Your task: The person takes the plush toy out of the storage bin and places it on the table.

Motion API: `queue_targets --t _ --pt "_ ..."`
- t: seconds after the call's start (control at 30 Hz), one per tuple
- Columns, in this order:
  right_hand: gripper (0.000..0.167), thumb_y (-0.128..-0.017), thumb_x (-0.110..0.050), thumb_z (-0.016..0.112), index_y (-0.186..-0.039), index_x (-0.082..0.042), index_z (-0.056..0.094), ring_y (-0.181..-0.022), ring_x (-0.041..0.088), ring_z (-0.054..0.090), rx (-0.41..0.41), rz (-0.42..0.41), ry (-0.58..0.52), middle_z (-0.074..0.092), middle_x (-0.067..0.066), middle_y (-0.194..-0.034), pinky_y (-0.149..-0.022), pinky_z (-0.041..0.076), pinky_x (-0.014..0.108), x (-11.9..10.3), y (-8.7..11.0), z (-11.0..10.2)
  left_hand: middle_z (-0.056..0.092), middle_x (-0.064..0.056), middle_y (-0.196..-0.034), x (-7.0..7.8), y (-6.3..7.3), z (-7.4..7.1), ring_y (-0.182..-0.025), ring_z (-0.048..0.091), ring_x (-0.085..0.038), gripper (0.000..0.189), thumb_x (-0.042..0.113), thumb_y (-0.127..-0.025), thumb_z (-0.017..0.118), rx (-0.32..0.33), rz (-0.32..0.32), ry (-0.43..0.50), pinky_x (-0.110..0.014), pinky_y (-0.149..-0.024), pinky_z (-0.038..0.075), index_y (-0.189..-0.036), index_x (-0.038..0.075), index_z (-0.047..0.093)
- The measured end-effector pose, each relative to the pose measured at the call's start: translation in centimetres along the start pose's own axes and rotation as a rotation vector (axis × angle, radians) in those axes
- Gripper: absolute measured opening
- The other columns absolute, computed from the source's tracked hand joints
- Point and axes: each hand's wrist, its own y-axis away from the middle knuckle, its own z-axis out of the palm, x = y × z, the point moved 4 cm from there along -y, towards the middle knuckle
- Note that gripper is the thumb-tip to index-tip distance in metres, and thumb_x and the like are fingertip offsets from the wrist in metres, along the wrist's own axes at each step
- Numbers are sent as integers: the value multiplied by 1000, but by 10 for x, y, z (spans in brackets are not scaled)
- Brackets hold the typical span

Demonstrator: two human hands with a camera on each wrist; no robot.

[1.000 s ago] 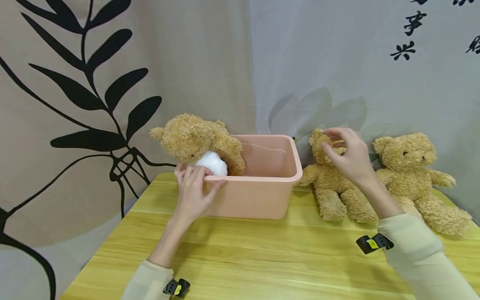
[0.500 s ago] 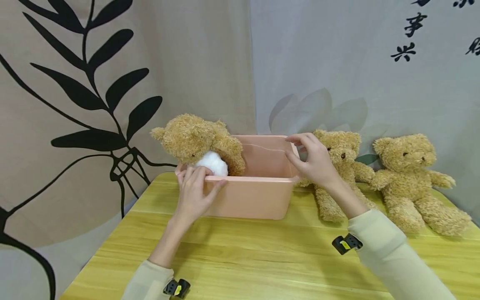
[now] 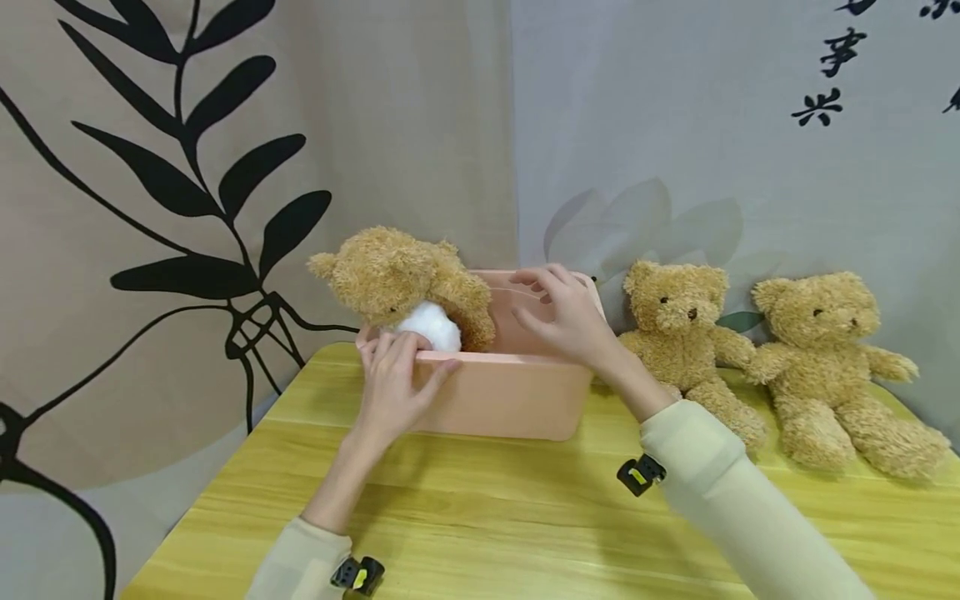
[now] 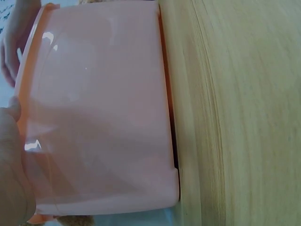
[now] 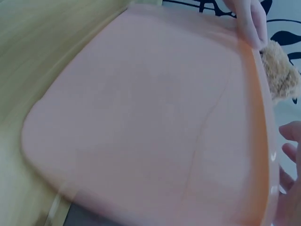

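Observation:
A pink plastic bin [image 3: 495,398] stands on the wooden table. My left hand [image 3: 390,379] grips its front rim near the left corner, fingers over the edge and thumb on the outer wall. A curly tan teddy bear [image 3: 386,275] leans head-left out of the bin's left end, its lower body hidden inside. Against it is a fluffy white thing [image 3: 431,327]; whether it is part of the bear I cannot tell. Over the bin's right half hovers my right hand [image 3: 566,321], fingers spread and loosely bent, holding nothing. In the right wrist view, its fingers [image 5: 289,132] show beyond the rim.
Two more tan teddy bears sit side by side right of the bin, one nearer [image 3: 678,325] and one farther right [image 3: 821,367]. A curtain [image 3: 420,108] with printed leaves hangs close behind the table [image 3: 480,517].
My right hand has moved left, from in front of the nearer seated bear to over the bin. My left hand keeps its grip on the rim, and the bears have stayed put.

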Motion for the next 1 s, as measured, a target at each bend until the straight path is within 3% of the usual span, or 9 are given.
queue_targets --t 0.13,0.3,0.63,0.87,1.0 --pt "36 -91 -7 72 -124 2 64 -103 31 60 -36 -26 -52 62 19 -115 -89 52 44 -12 -13 19 53 -4 -76 -1 0 -2 -80 43 -25 53 61 -94 60 6 5 0 -63 -104 18 -87 9 53" --pt "39 -92 -7 72 -128 1 61 -108 33 59 -89 -8 -56 60 20 -120 -93 50 44 -22 -27 37 54 -4 -77 0 0 -2 -80 44 -26 55 63 -95 56 6 12 1 -65 -103 18 -88 8 53" --pt "44 -93 -14 74 -133 -3 58 -110 27 58 -78 21 -62 59 19 -122 -95 48 35 -34 -62 44 53 -2 -79 2 0 1 -80 44 -26 42 45 -90 72 -8 14 2 -63 -100 21 -89 8 53" --pt "49 -96 -25 72 -139 -8 55 -115 27 56 -176 52 -6 57 14 -130 -96 47 37 -49 -84 57 53 -3 -80 2 0 0 -80 44 -27 38 37 -87 76 -15 12 -4 -60 -96 23 -88 8 52" --pt "41 -99 -19 67 -137 -7 56 -106 25 62 -205 55 26 58 15 -129 -89 51 33 -52 -89 65 53 -3 -79 3 -1 -2 -80 43 -27 37 34 -86 78 -8 18 -4 -61 -96 23 -88 7 52"
